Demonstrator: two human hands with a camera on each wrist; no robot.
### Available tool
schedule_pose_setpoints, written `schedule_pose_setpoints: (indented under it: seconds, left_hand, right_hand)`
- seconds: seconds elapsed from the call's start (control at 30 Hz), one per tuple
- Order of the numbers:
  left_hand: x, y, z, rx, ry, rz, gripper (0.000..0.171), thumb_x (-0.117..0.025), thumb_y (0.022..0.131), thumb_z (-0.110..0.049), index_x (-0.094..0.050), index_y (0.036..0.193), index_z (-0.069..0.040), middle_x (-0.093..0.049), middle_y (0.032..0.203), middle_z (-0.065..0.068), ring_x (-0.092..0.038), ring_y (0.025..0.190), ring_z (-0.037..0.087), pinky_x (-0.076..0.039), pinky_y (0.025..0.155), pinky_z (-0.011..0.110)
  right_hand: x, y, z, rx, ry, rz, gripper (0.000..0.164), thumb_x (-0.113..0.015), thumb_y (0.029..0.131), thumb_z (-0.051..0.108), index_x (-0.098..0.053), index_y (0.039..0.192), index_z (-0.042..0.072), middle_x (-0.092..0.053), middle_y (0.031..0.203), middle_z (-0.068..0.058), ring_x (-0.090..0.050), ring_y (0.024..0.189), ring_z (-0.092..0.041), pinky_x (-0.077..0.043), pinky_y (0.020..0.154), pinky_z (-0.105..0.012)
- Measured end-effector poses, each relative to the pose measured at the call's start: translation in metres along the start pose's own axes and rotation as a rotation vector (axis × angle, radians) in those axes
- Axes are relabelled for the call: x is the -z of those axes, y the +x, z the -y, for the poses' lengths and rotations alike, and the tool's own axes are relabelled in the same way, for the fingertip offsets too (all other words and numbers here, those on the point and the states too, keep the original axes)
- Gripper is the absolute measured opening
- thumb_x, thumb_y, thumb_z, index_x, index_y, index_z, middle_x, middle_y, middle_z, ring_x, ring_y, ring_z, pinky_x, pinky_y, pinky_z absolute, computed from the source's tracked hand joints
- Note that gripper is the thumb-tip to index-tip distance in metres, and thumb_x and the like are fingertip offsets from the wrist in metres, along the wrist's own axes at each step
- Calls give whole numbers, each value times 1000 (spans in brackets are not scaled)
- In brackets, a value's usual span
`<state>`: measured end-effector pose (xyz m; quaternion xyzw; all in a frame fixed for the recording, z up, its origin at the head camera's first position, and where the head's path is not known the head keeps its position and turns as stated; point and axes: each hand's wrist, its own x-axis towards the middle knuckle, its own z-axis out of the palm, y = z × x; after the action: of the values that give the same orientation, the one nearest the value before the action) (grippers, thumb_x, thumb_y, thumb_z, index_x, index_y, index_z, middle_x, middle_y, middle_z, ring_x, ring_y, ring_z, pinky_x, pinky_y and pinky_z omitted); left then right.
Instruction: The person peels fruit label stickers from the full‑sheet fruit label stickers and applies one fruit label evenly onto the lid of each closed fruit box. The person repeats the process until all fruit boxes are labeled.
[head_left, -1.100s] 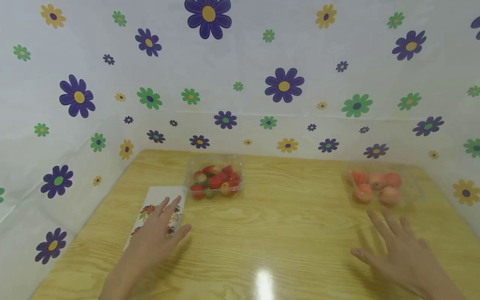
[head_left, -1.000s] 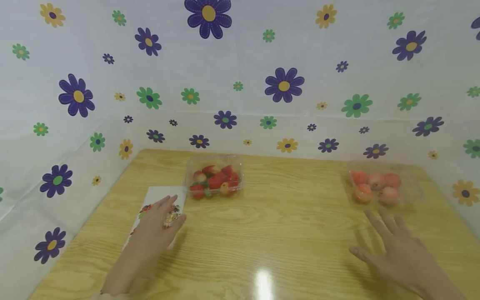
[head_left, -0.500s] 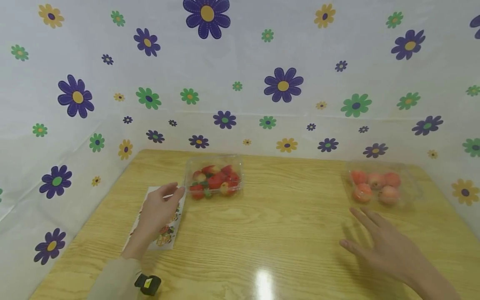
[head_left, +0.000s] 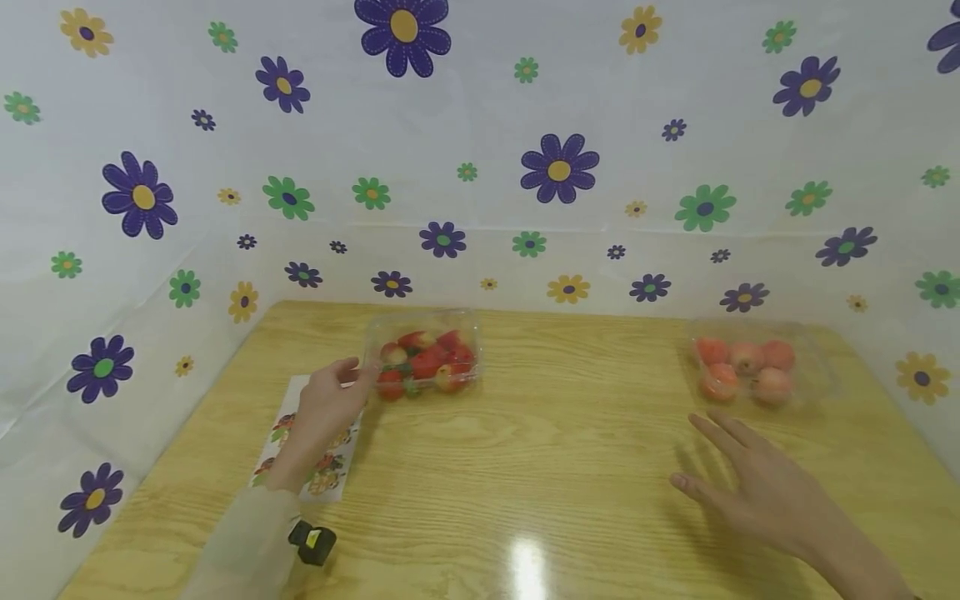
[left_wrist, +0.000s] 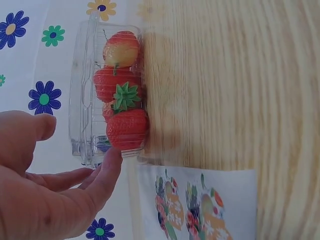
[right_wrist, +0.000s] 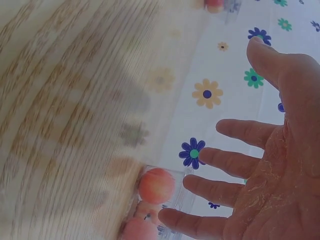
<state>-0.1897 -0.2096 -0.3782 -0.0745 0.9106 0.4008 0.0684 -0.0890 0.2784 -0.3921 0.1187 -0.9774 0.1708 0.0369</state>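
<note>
Leftmost, pale sleeve (head_left: 240, 542), then printed white sheet (head_left: 327, 479) flat on table (head_left: 555, 458), partly hidden by left hand (head_left: 333, 408). At left end of clear container (head_left: 384, 323), thumb set well apart from relaxed fingers; fingertips touching container wall or just beside it, cannot tell. Inside on table's far left: strawberries (left_wrist: 127, 129) plus other red-and-yellow fruit (left_wrist: 121, 50). Well apart to right, right hand (head_left: 757, 483) above table, fingers straight and spread wide, near second clear container (head_left: 819, 371). Inside that: five round orange-pink fruits (head_left: 746, 358).
</note>
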Motion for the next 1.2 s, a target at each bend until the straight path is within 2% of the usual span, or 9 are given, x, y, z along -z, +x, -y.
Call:
schedule_pose_setpoints:
  seconds: [0.47,0.7,0.87,1.07,1.2]
  left_hand:
    - [-5,7,-2,17,-57,0,78,-50,104,-49,-28,159,2,-50,151,25,-61,127,39,-51,104,52]
    - [-11,4,-8,22,-73,-6,74,-54,103,-43,-32,157,2,-53,149,25,-63,123,39,-52,102,49]
    - [-15,1,-11,10,-88,21,73,-55,103,-42,-32,158,1,-53,149,24,-64,122,37,-52,103,49]
    - [-21,-3,-14,-3,-97,35,71,-57,102,-40,-35,156,1,-56,146,23,-70,110,32,-56,93,42]
    - [-26,-7,-17,-23,-80,37,70,-58,102,-40,-37,155,2,-58,144,24,-67,117,36,-56,93,45]
  right_hand:
    - [1,1,1,-23,-4,22,77,-67,93,58,-52,148,6,-48,152,-25,-49,133,-52,-44,96,-72]
    - [0,2,5,-35,-4,41,77,-65,93,60,-53,147,7,-48,153,-25,-50,133,-52,-44,97,-72]
    - [-1,4,6,-30,8,44,75,-66,94,59,-54,146,6,-49,152,-26,-52,131,-53,-45,96,-71]
    - [-2,6,7,-28,9,54,75,-66,94,59,-54,146,7,-49,153,-25,-52,131,-54,-45,94,-72]
    - [-2,6,8,-27,4,56,75,-65,94,60,-54,146,7,-49,152,-25,-52,131,-54,-45,95,-73]
